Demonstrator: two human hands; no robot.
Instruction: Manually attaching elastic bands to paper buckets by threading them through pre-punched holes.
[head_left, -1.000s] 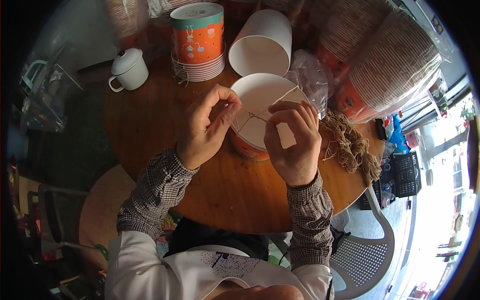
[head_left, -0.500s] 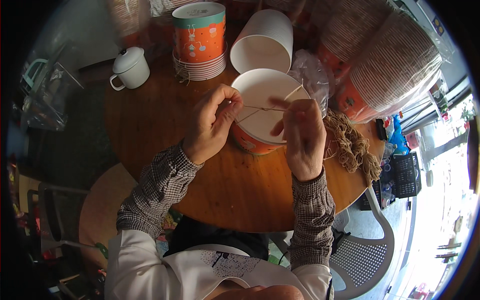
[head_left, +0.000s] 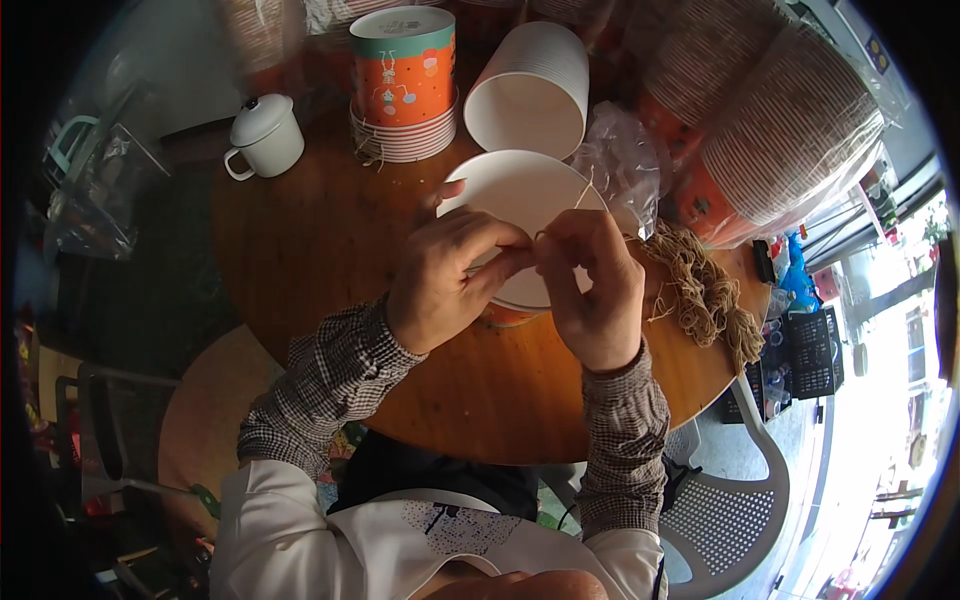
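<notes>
Over the white mouth of an orange paper bucket [head_left: 518, 180], both my hands meet with fingertips pinched close together. My left hand [head_left: 450, 268] grips thin twine between thumb and forefinger; its fingers partly cover the bucket's left rim. My right hand [head_left: 600, 292] pinches the same twine, and a loose end of the twine [head_left: 587, 188] sticks up above its knuckles. The knot or crossing between the fingertips is mostly hidden. Right of my right hand lies a tangled bundle of tan twine [head_left: 700, 290].
Behind the bucket are a bucket stack lying on its side [head_left: 530, 95] and an upside-down orange stack [head_left: 403, 85]. A lidded white mug [head_left: 268, 138] stands left. Crumpled clear plastic [head_left: 622, 155] and wrapped bucket stacks [head_left: 790, 135] sit right. A grey chair [head_left: 725, 515] adjoins the wooden table [head_left: 480, 400].
My hands have come together, the left moving right and both slightly nearer to me. The crossed twine stretched between them is now gathered at the fingertips. The bucket has shifted slightly toward me and left.
</notes>
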